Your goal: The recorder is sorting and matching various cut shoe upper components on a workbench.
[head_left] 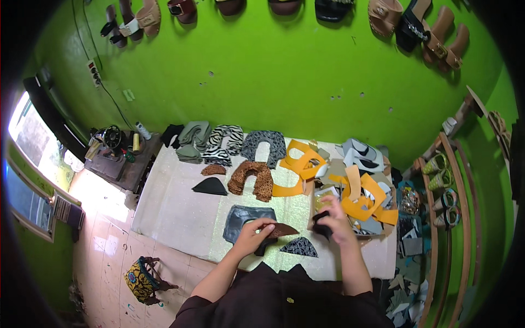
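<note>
My left hand is closed on a brown half-moon piece of what looks like leather or fabric. The piece points right, above the table. Further right my right hand is raised with its fingers curled around a small black piece, whose kind I cannot make out. Under my left hand lies a dark grey U-shaped stack, partly hidden by the hand. Between my forearms a black-and-grey patterned half-moon piece rests near the table's front edge.
Behind stand U-shaped stacks: leopard print, zebra print, grey pattern and grey-green. Yellow cut-out sheets heap at the right. A black half-moon pile lies left. A sewing machine and stool stand beyond the table.
</note>
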### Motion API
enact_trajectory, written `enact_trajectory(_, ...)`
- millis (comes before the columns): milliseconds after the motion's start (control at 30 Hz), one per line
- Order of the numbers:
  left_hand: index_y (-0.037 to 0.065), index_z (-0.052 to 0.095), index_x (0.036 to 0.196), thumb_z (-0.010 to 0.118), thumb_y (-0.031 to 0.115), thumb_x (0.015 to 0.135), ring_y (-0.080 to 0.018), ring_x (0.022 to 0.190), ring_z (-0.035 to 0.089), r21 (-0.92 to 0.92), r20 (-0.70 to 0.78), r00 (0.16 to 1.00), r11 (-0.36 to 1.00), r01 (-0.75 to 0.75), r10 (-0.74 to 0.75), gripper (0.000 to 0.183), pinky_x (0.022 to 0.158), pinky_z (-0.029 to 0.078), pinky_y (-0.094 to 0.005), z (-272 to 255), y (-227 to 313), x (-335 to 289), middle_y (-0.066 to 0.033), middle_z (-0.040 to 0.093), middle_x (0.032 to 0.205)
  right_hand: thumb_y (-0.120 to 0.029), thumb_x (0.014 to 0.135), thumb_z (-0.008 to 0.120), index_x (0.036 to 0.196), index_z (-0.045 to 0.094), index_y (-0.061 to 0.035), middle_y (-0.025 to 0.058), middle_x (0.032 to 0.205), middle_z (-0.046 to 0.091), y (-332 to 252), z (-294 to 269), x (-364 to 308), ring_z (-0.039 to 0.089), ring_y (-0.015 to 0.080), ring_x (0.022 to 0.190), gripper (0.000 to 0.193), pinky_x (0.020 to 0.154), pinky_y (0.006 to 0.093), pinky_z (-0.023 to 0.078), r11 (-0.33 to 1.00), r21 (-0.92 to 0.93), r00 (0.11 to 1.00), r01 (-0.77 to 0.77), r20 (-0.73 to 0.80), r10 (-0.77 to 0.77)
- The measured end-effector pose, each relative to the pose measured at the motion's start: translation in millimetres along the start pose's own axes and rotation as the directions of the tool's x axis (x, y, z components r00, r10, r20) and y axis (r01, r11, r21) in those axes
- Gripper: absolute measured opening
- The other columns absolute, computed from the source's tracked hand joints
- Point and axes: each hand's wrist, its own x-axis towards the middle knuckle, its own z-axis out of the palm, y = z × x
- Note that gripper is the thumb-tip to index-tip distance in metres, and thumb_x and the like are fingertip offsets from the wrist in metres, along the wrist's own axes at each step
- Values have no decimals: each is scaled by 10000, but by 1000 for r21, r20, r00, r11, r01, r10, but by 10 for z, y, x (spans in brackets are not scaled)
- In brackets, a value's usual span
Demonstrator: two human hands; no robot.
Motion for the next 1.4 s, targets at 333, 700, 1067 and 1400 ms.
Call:
enact_trajectory(333, 23, 627, 993, 582, 159, 883, -62, 646, 548, 97, -179, 984, 995, 38, -21, 180, 588, 446, -218, -661, 51, 422, -31, 628, 780, -292, 827, 625, 956, 648, -51, 23, 667, 586, 362, 475, 693, 466, 81, 547, 274, 510, 246, 377, 722, -673, 871, 160, 441, 218)
enact_trajectory(700, 127, 658, 923, 621, 299, 815, -236, 787, 627, 505, -430, 900, 846, 173, 73, 207, 688, 456, -356, -2444, -1060, 1477, -67, 662, 833, -277, 867, 601, 1009, 617, -64, -35, 632, 503, 419, 539, 779, 408, 50, 548, 256, 496, 214, 320, 775, -630, 849, -41, 387, 359)
enact_trajectory(1067, 231, 626, 1034, 636, 373, 791, -175, 943, 608, 442, -611, 758, 696, 566, -229, 281, 840, 310, -459, -2545, -1647, 1820, 29, 671, 945, -92, 877, 559, 1011, 584, -10, -43, 712, 546, 110, 739, 560, 452, 3, 598, 159, 518, 158, 327, 959, -213, 972, -185, 103, 211)
enact_trajectory(1400, 233, 617, 1024, 709, 283, 717, -196, 1001, 566, 537, -688, 725, 695, 478, 34, 324, 828, 354, -447, -2563, -1338, 1671, -2, 628, 1010, 62, 729, 587, 1271, 425, 25, 77, 1192, 488, 22, 787, 502, 543, 66, 840, 567, 612, 159, 421, 974, 210, 973, -88, 228, 38)
